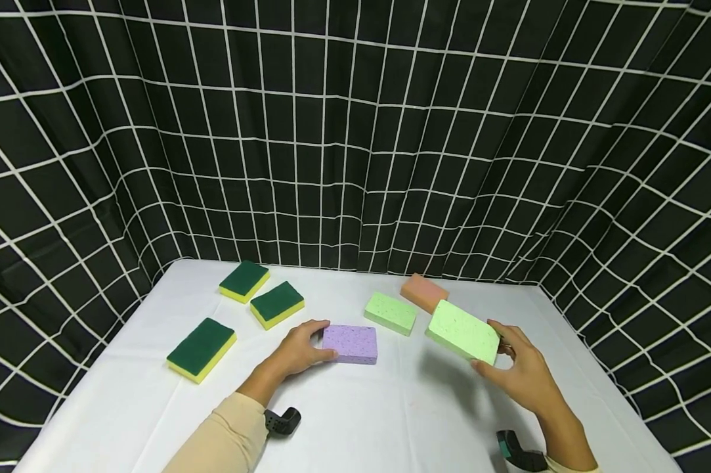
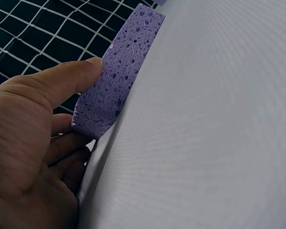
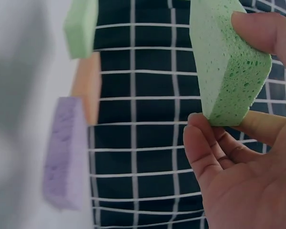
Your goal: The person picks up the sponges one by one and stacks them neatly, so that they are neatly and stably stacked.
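Note:
A purple sponge (image 1: pixel 349 343) lies on the white table near the middle. At its left end is my left hand (image 1: pixel 301 348), pinching it between thumb and fingers. In the left wrist view the thumb presses the near side of the purple sponge (image 2: pixel 121 67). My right hand (image 1: pixel 520 368) holds a light green sponge (image 1: pixel 463 332) by its right end, raised over the table with a shadow below. The right wrist view shows the thumb on one side of this green sponge (image 3: pixel 229 67) and fingers beneath it.
Another light green sponge (image 1: pixel 390 313) lies behind the purple one, with an orange sponge (image 1: pixel 423 292) at the back right. On the left rest three yellow sponges with green tops (image 1: pixel 201 345) (image 1: pixel 277 302) (image 1: pixel 244 279). A black gridded curtain (image 1: pixel 331 131) surrounds the white tabletop (image 1: pixel 385 420).

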Demonstrator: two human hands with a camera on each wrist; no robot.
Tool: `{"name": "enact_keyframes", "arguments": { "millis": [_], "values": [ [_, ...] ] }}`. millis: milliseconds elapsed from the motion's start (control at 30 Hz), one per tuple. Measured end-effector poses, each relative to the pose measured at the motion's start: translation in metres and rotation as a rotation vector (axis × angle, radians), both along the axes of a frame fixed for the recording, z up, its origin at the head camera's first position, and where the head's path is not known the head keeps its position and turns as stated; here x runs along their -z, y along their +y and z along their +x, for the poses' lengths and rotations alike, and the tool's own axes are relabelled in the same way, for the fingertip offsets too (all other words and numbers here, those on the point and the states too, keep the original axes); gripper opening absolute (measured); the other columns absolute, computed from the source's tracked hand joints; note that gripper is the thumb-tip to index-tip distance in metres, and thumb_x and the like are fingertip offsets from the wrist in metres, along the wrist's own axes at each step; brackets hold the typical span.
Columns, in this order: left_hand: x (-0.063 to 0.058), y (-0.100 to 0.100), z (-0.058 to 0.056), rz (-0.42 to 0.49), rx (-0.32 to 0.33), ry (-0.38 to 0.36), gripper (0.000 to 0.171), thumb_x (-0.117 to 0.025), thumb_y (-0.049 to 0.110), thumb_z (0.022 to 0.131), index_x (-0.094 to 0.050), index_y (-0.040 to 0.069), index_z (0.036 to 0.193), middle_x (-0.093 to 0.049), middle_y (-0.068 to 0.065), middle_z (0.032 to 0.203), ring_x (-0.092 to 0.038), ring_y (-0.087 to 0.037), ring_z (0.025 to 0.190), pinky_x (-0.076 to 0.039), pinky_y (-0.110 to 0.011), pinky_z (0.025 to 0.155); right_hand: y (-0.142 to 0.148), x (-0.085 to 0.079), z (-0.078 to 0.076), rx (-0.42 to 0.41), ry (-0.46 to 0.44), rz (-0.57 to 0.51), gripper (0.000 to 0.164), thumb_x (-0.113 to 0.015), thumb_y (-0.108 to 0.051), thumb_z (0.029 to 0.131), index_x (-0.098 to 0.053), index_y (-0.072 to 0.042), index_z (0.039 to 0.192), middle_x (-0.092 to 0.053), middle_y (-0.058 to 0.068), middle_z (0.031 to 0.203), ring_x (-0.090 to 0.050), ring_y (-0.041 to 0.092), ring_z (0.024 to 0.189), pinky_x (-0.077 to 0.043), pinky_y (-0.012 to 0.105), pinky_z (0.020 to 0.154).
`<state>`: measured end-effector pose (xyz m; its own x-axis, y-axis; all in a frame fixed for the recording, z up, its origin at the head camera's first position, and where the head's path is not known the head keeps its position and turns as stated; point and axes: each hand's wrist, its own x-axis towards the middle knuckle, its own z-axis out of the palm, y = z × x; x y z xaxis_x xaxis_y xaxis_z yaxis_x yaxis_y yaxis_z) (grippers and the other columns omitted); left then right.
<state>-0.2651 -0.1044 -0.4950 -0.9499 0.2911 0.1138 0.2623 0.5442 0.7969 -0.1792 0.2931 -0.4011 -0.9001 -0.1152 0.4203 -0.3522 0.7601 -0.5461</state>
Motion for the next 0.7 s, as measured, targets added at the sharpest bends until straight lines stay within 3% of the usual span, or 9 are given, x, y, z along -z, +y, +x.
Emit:
{"name": "enact_keyframes", "arguments": {
  "millis": [200,367,700],
  "values": [
    [0.002,-0.001,-0.001,0.001,0.005,0.005,0.071,-0.083,0.03,0.076,-0.054,0.003,0.135,-0.05,-0.018,0.137,-0.041,-0.035,0.13,-0.031,-0.048,0.107,-0.005,-0.014,-0.001,-0.018,0.032,0.016,0.078,-0.087,-0.019,0.072,-0.049,0.0,0.137,-0.054,0.003,0.116,-0.055,0.014,0.094,-0.042,0.012,0.078],
    [0.002,0.001,-0.001,0.008,0.005,0.008,0.071,-0.083,0.029,0.077,-0.054,0.003,0.135,-0.05,-0.018,0.137,-0.041,-0.035,0.13,-0.031,-0.047,0.107,-0.011,-0.024,-0.003,-0.08,0.069,-0.024,0.077,-0.087,-0.012,0.07,-0.05,0.0,0.136,-0.054,0.0,0.115,-0.054,0.008,0.094,-0.043,0.009,0.08],
    [0.001,0.001,0.002,-0.001,-0.017,-0.004,0.072,-0.083,0.031,0.077,-0.053,0.004,0.137,-0.05,-0.019,0.137,-0.041,-0.036,0.13,-0.031,-0.049,0.107,-0.029,-0.036,-0.009,-0.193,0.105,-0.079,0.079,-0.088,-0.005,0.067,-0.051,-0.002,0.136,-0.054,0.003,0.118,-0.053,0.014,0.095,-0.046,0.015,0.082]
  ]
}}
